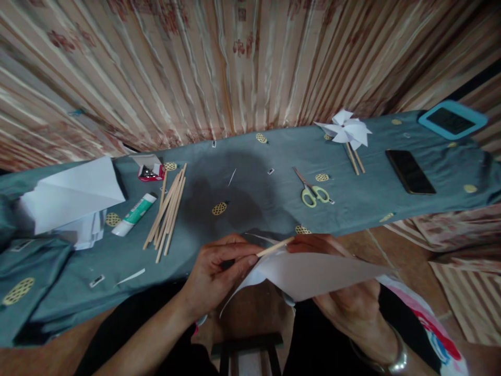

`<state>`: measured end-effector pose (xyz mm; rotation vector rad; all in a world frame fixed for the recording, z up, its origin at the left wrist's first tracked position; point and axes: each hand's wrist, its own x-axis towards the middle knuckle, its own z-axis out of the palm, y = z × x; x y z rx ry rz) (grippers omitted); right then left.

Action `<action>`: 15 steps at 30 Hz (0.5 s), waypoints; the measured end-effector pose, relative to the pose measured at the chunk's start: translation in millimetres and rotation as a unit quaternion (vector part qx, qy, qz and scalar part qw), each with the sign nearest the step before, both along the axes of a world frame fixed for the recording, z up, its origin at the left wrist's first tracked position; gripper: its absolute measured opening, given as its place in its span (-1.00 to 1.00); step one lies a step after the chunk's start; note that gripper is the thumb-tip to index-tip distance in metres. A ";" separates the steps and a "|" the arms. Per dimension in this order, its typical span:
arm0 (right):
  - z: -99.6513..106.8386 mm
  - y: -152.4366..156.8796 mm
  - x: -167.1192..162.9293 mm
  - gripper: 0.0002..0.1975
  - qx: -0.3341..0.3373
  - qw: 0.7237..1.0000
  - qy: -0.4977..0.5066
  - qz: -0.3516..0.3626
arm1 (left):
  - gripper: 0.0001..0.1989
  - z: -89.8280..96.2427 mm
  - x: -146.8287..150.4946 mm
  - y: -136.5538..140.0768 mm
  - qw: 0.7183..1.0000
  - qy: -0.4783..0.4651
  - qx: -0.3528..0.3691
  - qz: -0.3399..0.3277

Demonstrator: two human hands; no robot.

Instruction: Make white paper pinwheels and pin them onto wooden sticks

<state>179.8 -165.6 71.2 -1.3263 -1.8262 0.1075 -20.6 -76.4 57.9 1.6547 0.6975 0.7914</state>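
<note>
The white paper [313, 274] hangs just off the table's near edge, above the person's lap: a broad, pale piece, smooth and gently curved, tapering to a point at the right, with another flap drooping at the left. Along its upper edge lies one slim wooden stick [275, 246]. The left hand [221, 263] pinches the stick's left end between thumb and fingers, closed with no gap showing; the right hand [348, 308] is at the paper's right part — its fingers are partly hidden, so how tightly it is closed I cannot tell.

Beyond them are one pair of scissors [310, 192] with yellow-green handles, one glue stick [135, 214], one small red box [152, 171] with its lid raised, one phone [410, 171] and one blue-framed device [428, 119]. The pile of sticks [168, 211] overlaps too much to count. Two sticks show below the white pinwheel shapes [348, 129].

A grey-green cloth [254, 196] with yellow pineapples covers the table — patterned curtains [215, 62] behind, tiled floor [373, 245] below.
</note>
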 end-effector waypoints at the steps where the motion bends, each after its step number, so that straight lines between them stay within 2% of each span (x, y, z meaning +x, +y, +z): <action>1: -0.2 -0.7 0.1 -0.71 -0.007 1.000 0.002 0.000 | -0.82 -0.1 -0.1 0.2 1.000 -0.002 0.002 -0.001; 3: 0.5 -1.3 0.3 -0.72 -0.013 1.000 -0.004 -0.002 | -0.82 -0.4 -0.4 0.3 1.000 -0.007 0.006 -0.003; 8: 5.8 1.0 -0.9 -0.72 0.021 0.999 -0.030 -0.005 | -0.83 -0.9 -1.1 -0.2 1.000 -0.005 0.006 0.001; 10: 6.0 1.7 -1.3 -0.73 0.007 0.999 -0.033 -0.005 | -0.84 -0.8 -1.3 -0.6 1.000 0.000 0.008 0.004; 15: -4.2 -2.9 1.6 -0.69 0.016 1.000 -0.022 0.010 | -0.83 -1.7 -3.1 -1.1 0.999 0.000 0.044 0.001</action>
